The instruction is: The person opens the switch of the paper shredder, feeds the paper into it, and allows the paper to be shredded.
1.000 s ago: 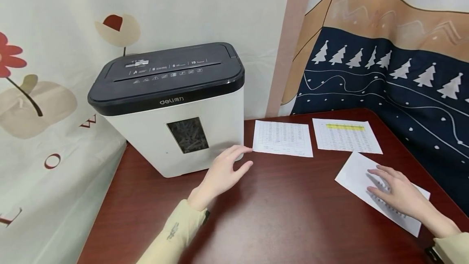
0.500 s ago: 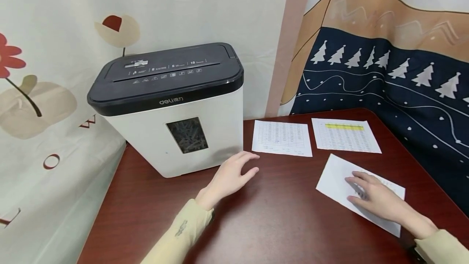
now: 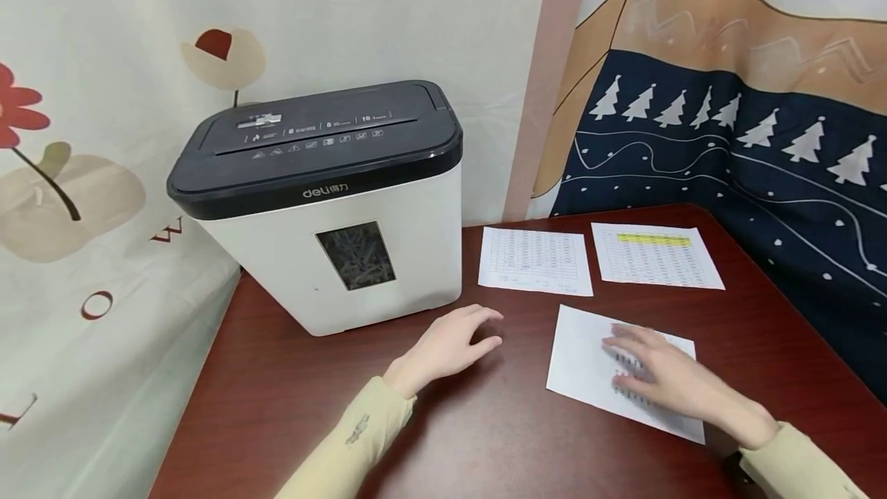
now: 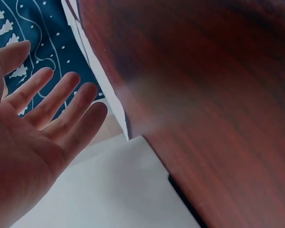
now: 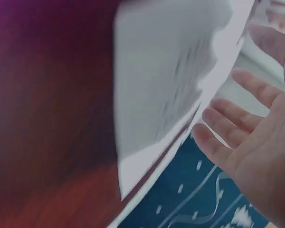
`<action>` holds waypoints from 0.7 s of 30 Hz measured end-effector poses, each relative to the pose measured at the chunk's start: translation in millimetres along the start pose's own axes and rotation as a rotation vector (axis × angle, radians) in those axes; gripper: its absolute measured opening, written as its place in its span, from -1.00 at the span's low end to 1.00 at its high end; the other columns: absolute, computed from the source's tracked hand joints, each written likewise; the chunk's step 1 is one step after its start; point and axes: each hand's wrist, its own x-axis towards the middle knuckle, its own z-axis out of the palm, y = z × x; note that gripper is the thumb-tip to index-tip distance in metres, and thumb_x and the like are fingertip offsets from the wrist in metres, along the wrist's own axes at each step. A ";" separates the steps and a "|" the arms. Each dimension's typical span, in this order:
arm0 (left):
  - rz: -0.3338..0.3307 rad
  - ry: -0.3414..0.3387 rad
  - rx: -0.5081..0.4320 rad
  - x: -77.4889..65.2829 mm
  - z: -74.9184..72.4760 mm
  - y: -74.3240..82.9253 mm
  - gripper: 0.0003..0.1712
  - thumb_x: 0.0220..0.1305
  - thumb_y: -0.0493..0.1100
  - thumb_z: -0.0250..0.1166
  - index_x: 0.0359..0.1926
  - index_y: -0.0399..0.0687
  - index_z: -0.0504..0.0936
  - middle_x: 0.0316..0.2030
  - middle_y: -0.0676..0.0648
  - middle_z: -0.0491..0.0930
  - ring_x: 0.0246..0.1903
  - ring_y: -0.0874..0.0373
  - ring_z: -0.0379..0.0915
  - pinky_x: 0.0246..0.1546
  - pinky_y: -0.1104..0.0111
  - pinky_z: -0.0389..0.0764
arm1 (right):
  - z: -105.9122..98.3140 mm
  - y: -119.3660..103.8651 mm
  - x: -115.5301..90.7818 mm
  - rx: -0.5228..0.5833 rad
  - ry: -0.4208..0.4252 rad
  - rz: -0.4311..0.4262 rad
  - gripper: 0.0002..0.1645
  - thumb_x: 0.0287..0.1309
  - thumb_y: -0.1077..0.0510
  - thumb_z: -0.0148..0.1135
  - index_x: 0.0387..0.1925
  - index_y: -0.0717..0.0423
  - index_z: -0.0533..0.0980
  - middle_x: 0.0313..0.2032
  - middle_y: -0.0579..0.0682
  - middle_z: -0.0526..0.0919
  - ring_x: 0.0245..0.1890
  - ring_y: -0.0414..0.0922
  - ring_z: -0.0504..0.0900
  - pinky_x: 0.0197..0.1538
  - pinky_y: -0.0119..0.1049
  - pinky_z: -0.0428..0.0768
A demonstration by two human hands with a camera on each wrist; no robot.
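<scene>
In the head view my right hand [image 3: 665,380] rests on a white sheet of paper [image 3: 582,360] with printed text, on the right half of the table. Its fingers are spread and touch the sheet without curling round it. The right wrist view shows the same sheet [image 5: 147,76], blurred, beside loosely bent fingers. Just in front of the shredder my left hand [image 3: 446,349] hovers, fingers relaxed and holding nothing. That hand's palm [image 4: 26,152] looks bare in the left wrist view. A white paper shredder [image 3: 423,229] with a dark lid stands at the left.
Two printed sheets lie at the back of the table [image 3: 499,445]: a table-printed page [image 3: 533,260] beside the shredder, and a page with yellow-highlighted rows [image 3: 658,260] farther right. Shreds show through the shredder's window [image 3: 356,255]. A patterned curtain [image 3: 658,152] hangs behind.
My right hand has slid the sheet leftward across the table, turning it slightly. My left hand has drifted a little right and nearer to me, away from the shredder.
</scene>
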 end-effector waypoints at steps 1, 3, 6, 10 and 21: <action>0.002 0.002 0.002 0.6 1.6 0.2 -0.56 0.53 0.05 0.23 0.31 0.03 0.61 0.24 0.01 0.68 0.29 0.09 0.60 0.29 0.11 0.64 | -3.5 5.7 -1.2 0.005 0.008 0.026 -0.31 0.10 -0.03 0.57 0.26 0.07 0.61 0.33 0.30 0.56 0.28 0.28 0.58 0.21 0.30 0.67; 0.004 0.005 0.006 3.0 4.4 1.2 -0.56 0.52 0.04 0.24 0.31 0.04 0.61 0.23 0.01 0.68 0.28 0.09 0.61 0.29 0.12 0.64 | -9.3 19.5 -3.9 0.001 0.020 0.086 -0.28 0.09 -0.01 0.58 0.26 0.14 0.60 0.32 0.36 0.54 0.25 0.31 0.56 0.19 0.33 0.66; 0.009 0.001 0.013 8.8 8.9 4.6 -0.55 0.53 0.04 0.23 0.32 0.06 0.59 0.24 0.01 0.67 0.28 0.08 0.60 0.29 0.13 0.64 | -15.4 38.6 -8.3 -0.028 -0.001 0.170 -0.23 0.06 0.01 0.60 0.26 0.25 0.57 0.26 0.43 0.55 0.15 0.32 0.57 0.13 0.36 0.67; 0.023 -0.028 0.035 19.6 15.3 12.7 -0.54 0.53 0.04 0.23 0.35 0.08 0.57 0.26 0.01 0.66 0.28 0.08 0.60 0.28 0.16 0.65 | -16.5 51.8 -12.2 -0.058 -0.019 0.205 -0.25 0.02 0.05 0.61 0.21 0.31 0.58 0.14 0.42 0.61 0.01 0.24 0.62 0.05 0.31 0.71; -0.015 -0.088 0.059 30.6 33.6 24.9 -0.51 0.54 0.07 0.22 0.40 0.14 0.53 0.32 0.03 0.59 0.35 0.07 0.52 0.28 0.11 0.65 | -6.2 32.2 -3.1 -0.052 0.019 0.151 -0.36 -0.01 0.11 0.64 0.14 0.16 0.65 -0.02 0.19 0.68 -0.14 0.00 0.61 -0.08 0.06 0.78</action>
